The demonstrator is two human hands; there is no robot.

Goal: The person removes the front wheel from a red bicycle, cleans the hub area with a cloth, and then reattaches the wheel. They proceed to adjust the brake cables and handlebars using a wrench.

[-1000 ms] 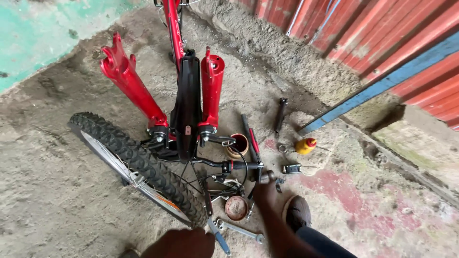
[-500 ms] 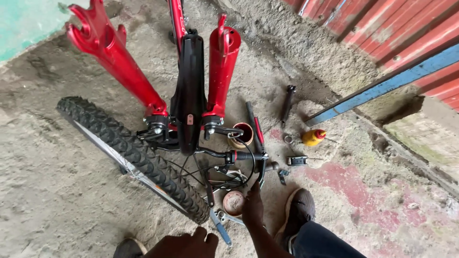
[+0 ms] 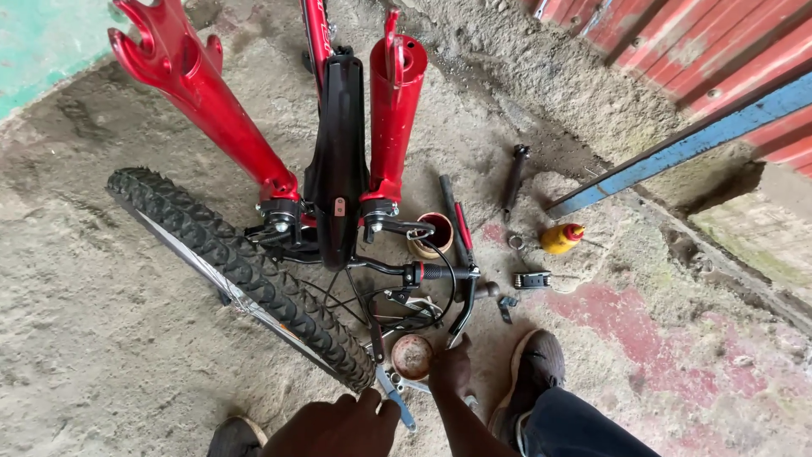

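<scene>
1. We have leaned in since a moment ago: the upturned bicycle fills more of the view, and our right hand (image 3: pixel 450 372) has reached forward to the small rusty round tin (image 3: pixel 412 356).
2. Right hand touches the tin's rim, fingers loose, nothing clamped. Left hand (image 3: pixel 338 427) hangs low near the knobby tyre (image 3: pixel 241 267); its grip we cannot tell.
3. The tin sits on the concrete under the handlebar (image 3: pixel 423 272), brown and grimy inside, beside a spanner (image 3: pixel 396 398).

Bare hands, left (image 3: pixel 334 427) and right (image 3: pixel 450 370), with bare forearms, no sleeves or gloves. Dark blue trouser leg (image 3: pixel 575 423). Worn dark shoes (image 3: pixel 531 372) with pale soles, dusty.
</scene>
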